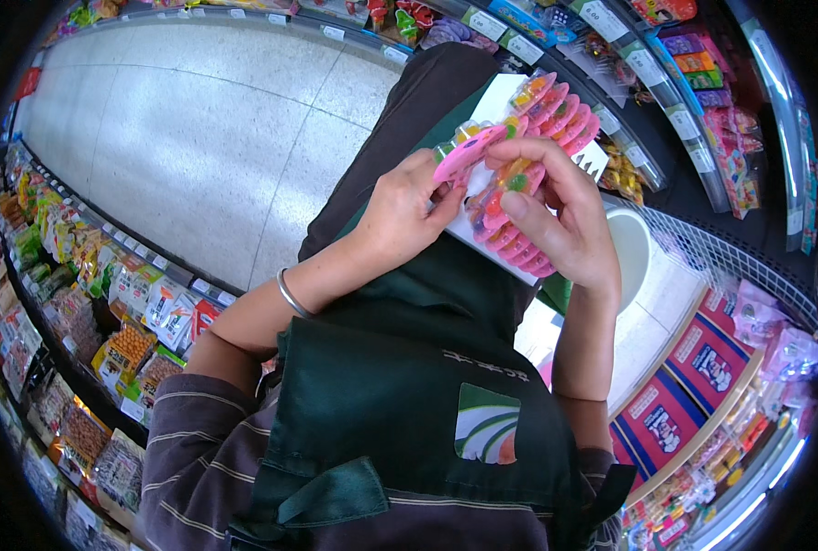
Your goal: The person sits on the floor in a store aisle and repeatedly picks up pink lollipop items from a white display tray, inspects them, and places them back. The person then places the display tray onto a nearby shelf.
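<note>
A white box (481,103) rests on my lap, holding rows of pink-edged candy packs (564,113) with clear bubbles over colourful sweets. My left hand (405,210), a bangle at its wrist, pinches the lower edge of one pink-backed pack (469,153) tilted above the box. Thumb and fingers of my right hand (571,213) curl around another pack (517,180) with yellow, green and red sweets at the near row. That hand's index finger reaches close to the left-hand pack; whether they touch is unclear. More packs (519,256) stand stacked under my right thumb.
Shelves of bagged snacks (123,351) curve along the left, across a tiled aisle floor (195,138). At the right are sweets shelves with price tags (646,65), a white wire rack (732,241), a pale round bucket (633,251) and red-and-blue cartons (664,420).
</note>
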### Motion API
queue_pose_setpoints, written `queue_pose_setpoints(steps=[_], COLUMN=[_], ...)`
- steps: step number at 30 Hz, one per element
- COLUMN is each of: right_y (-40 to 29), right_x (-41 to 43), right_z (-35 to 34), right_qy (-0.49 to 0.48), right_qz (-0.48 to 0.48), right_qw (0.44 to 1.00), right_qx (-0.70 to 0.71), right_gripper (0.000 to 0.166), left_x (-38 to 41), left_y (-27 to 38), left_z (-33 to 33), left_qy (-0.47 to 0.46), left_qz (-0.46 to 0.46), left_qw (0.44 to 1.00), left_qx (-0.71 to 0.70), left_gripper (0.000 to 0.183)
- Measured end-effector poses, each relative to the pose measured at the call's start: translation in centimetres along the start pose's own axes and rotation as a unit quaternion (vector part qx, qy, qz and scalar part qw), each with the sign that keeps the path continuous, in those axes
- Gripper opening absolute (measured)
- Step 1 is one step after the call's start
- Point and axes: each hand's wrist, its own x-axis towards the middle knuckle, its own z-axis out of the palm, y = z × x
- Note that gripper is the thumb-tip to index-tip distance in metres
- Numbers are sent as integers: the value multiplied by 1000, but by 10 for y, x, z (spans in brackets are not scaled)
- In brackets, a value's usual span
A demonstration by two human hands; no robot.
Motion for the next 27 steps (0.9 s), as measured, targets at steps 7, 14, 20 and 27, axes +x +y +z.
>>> queue_pose_setpoints(steps=[7, 14, 20, 27], right_y=[-9, -10, -6, -13], right_x=[2, 2, -6, -4], right_z=[4, 7, 1, 3], right_qy=[-5, -4, 72, 65], right_qz=[30, -67, -27, -22], right_qw=[997, 980, 983, 986], right_qx=[-66, -187, -166, -155], right_gripper=[36, 39, 35, 32], left_x=[-2, 1, -1, 2], left_y=[-1, 5, -1, 3], left_z=[1, 3, -1, -5], left_qy=[-7, 35, -34, -102], left_qz=[-16, -87, -94, -30], left_qw=[1000, 992, 993, 994], left_qx=[-14, -86, -64, -6], left_gripper=[20, 20, 23, 28])
